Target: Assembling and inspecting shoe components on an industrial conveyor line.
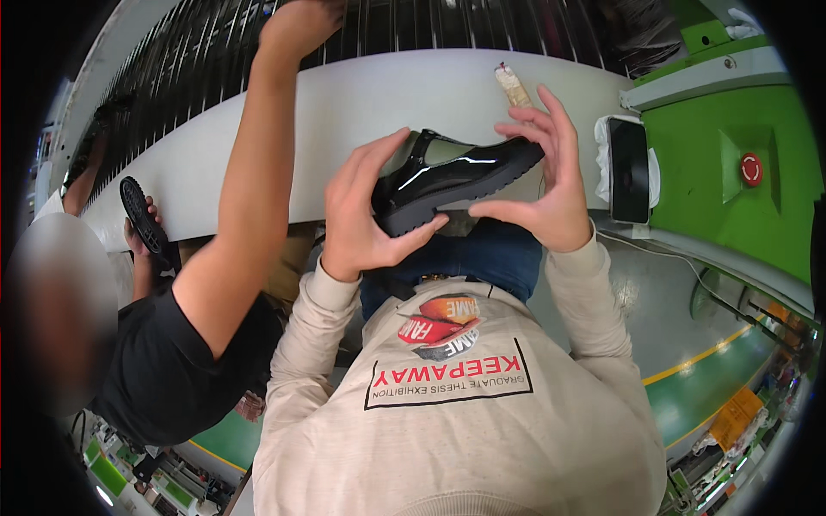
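A glossy black strap shoe [456, 176] with a thick ridged sole is held in front of me, sole edge toward me and toe to the right. My left hand [360, 202] grips its heel end, thumb along the sole and fingers up the far side. Around the toe my right hand [551, 172] is spread, its index finger raised and its thumb apart from the sole. Whether its other fingertips touch the toe, I cannot tell. Beyond that hand a small cream, tube-shaped thing with a whitish end [513, 86] lies on the white ledge [379, 95].
Dark metal rollers or bars [413, 26] run behind the ledge. At left, a co-worker's arm [258, 163] reaches across it; a black shoe sole [144, 215] is in that person's other hand. To the right are a phone [628, 168] and a green machine with a red button [751, 169].
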`<action>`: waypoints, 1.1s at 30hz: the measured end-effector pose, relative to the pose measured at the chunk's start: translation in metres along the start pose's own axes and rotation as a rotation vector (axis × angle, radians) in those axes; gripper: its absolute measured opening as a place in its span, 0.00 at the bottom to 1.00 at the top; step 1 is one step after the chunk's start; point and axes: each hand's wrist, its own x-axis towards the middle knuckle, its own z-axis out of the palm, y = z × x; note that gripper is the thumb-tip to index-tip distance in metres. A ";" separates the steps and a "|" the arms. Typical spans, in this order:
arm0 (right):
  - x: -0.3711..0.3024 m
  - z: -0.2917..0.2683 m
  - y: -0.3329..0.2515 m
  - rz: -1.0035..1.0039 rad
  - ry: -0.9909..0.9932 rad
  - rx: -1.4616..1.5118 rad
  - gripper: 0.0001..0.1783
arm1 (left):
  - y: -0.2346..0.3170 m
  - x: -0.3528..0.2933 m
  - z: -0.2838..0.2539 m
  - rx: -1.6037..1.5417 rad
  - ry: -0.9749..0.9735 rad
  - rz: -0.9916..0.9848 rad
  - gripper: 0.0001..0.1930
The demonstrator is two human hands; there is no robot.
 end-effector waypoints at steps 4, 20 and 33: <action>-0.012 0.008 0.012 0.130 0.007 0.262 0.81 | 0.013 0.008 -0.004 -0.041 0.059 -0.018 0.46; -0.008 0.021 0.014 -0.214 -0.068 -0.078 0.29 | 0.011 0.045 0.013 0.402 -0.214 0.097 0.39; 0.003 0.020 -0.013 -0.146 0.001 -0.138 0.30 | 0.011 0.047 0.007 0.339 -0.163 0.101 0.34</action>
